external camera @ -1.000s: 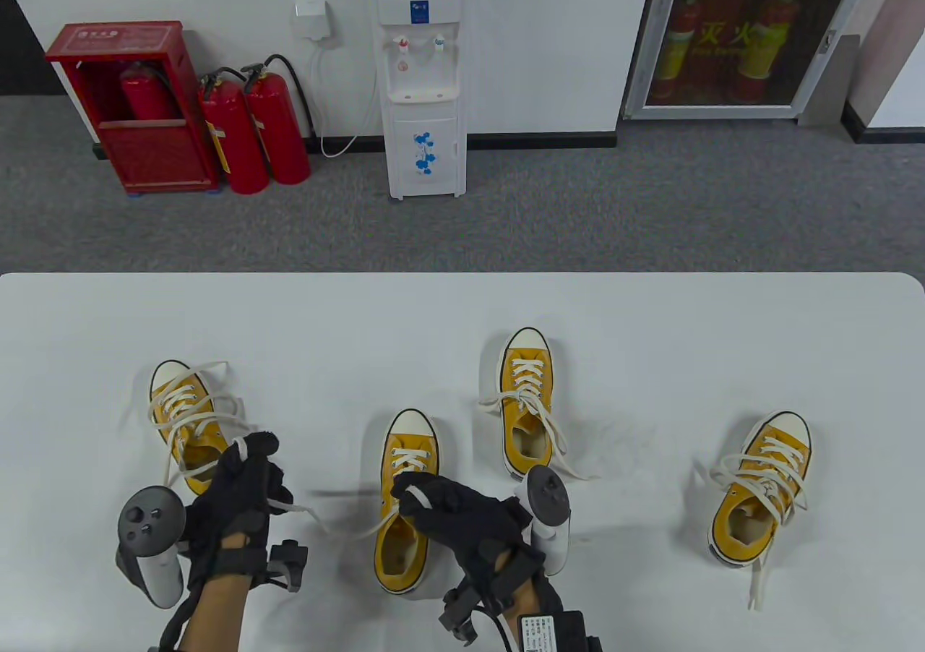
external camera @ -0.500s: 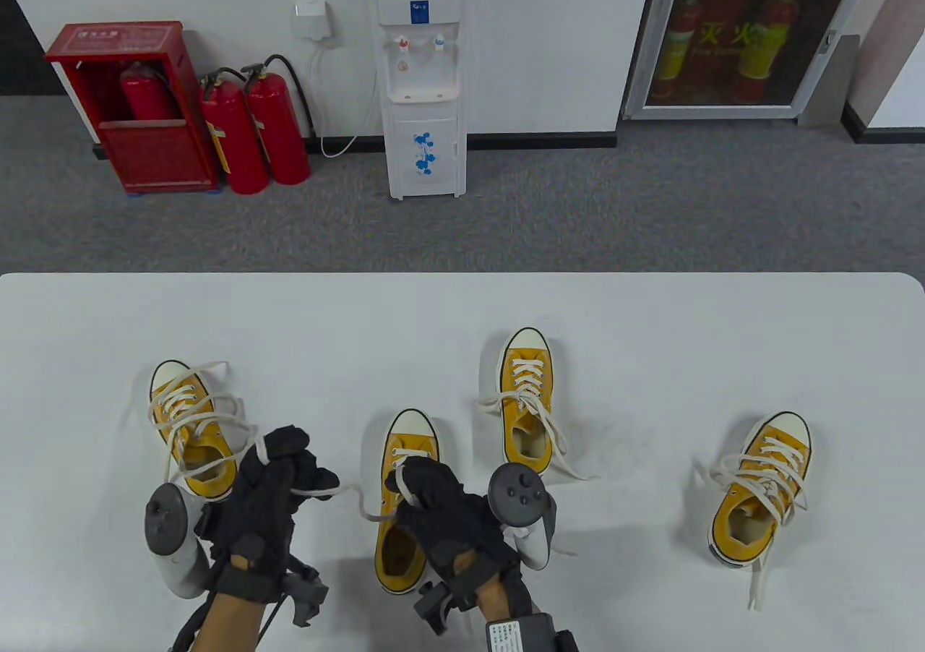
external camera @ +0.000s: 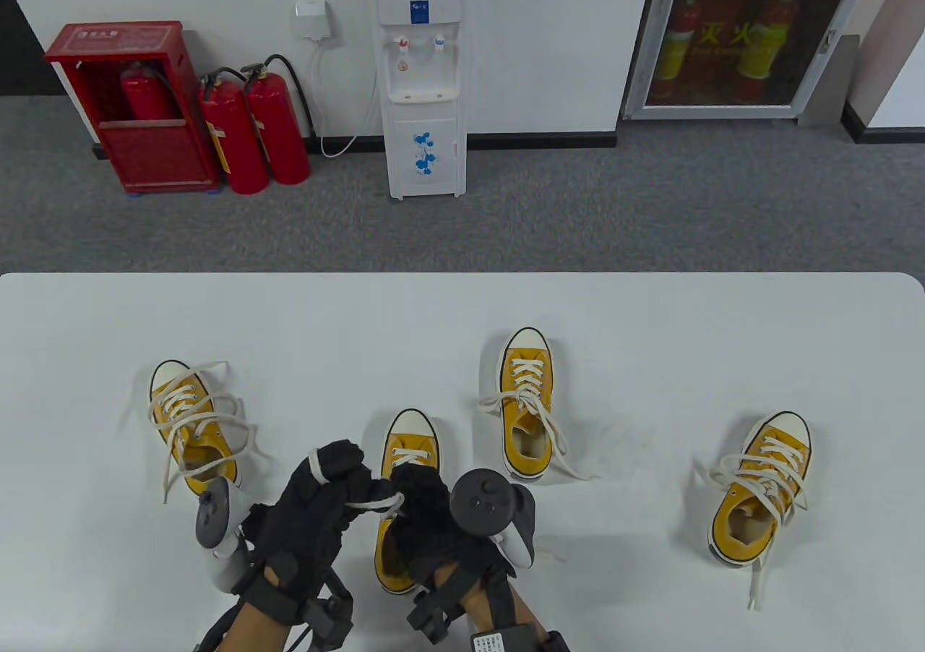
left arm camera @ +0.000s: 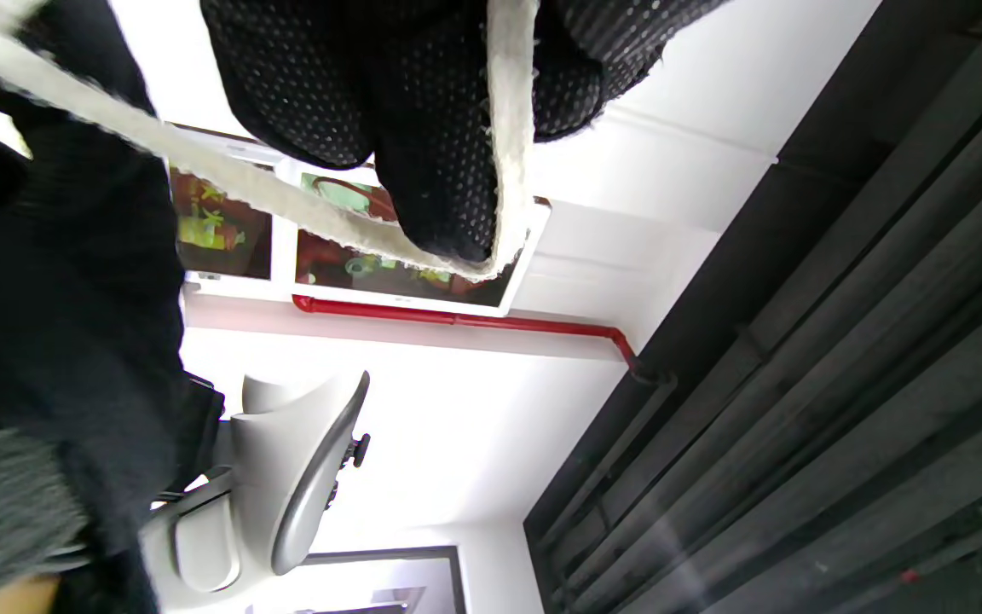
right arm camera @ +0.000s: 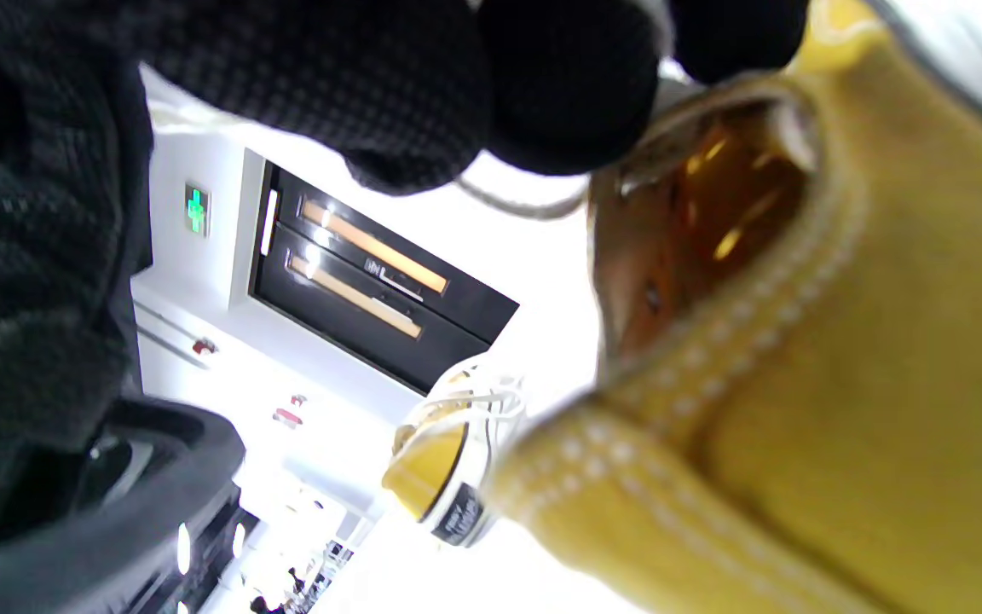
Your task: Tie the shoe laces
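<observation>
Four yellow shoes stand on the white table. The near-centre shoe is in hand. The left hand has its fingers curled round a white lace, which the left wrist view shows looped over a gloved fingertip. The right hand hovers over that shoe's opening with fingers curled; what it pinches cannot be told for certain, though a lace strand passes beneath its fingers in the right wrist view. No finished bow shows on this shoe. The far-left shoe, the centre-right shoe and the far-right shoe lie with laces loose and trailing. Judgement: an early stage; all four remain untied.
</observation>
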`<act>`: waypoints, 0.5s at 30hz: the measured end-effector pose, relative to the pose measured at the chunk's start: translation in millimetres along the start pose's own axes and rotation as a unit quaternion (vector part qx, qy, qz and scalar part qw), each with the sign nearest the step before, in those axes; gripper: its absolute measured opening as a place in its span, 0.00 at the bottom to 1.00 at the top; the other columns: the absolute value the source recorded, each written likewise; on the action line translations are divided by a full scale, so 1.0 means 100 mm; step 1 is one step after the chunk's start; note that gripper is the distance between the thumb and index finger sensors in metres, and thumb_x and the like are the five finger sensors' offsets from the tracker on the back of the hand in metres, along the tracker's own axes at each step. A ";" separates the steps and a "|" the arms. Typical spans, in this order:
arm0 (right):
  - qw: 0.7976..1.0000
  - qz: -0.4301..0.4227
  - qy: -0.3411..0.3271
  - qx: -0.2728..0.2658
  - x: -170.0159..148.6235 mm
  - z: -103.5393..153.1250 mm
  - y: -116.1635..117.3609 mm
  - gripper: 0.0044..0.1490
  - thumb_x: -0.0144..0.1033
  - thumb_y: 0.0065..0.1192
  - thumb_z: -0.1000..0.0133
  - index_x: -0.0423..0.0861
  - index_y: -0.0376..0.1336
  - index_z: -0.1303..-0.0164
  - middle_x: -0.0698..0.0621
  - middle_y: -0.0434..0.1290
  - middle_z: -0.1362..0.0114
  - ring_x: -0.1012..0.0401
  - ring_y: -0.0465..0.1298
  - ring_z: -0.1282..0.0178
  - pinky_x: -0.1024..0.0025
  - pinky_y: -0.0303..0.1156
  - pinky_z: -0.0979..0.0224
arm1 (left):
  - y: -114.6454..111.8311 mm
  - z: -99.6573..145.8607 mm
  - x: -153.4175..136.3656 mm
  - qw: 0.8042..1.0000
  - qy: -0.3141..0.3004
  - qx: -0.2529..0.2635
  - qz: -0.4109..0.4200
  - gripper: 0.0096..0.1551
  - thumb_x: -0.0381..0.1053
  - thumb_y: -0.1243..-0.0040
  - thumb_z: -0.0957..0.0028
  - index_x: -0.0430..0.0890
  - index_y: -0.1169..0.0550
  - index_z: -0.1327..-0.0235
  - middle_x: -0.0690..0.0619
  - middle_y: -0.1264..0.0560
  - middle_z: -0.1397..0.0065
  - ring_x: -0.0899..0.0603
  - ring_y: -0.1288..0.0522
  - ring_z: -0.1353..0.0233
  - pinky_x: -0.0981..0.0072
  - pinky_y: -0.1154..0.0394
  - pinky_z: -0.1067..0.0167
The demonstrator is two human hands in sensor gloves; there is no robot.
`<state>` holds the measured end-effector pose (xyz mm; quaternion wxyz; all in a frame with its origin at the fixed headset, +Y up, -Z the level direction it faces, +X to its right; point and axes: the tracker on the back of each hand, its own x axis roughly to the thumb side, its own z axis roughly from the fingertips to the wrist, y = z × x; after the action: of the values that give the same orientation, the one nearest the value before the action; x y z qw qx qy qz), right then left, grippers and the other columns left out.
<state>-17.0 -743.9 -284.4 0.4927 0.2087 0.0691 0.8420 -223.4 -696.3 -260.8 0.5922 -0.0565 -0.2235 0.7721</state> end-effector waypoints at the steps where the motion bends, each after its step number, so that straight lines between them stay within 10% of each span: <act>1: 1.000 0.006 -0.003 0.002 0.01 0.00 0.01 0.33 0.27 0.68 0.51 0.47 0.68 0.33 0.48 0.55 0.22 0.61 0.72 0.47 0.43 0.59 0.26 | 0.01 0.00 0.00 1.000 -0.001 0.001 0.005 0.30 0.50 0.50 0.41 0.62 0.37 0.24 0.61 0.27 0.29 0.49 0.15 0.30 0.47 0.26 0.23; 15: 1.000 -0.017 -0.012 0.009 -0.01 0.01 -0.01 0.25 0.24 0.66 0.52 0.51 0.78 0.46 0.51 0.63 0.25 0.59 0.72 0.47 0.38 0.53 0.25 | 0.33 -0.05 -0.28 0.986 0.094 0.086 -0.112 0.32 0.47 0.46 0.41 0.64 0.37 0.23 0.62 0.28 0.25 0.49 0.23 0.18 0.47 0.33 0.18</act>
<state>-15.1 -744.5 -284.3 0.5055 0.2222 0.0742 0.8304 -242.8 -727.5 -283.6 0.6960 -0.0530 -0.1046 0.7084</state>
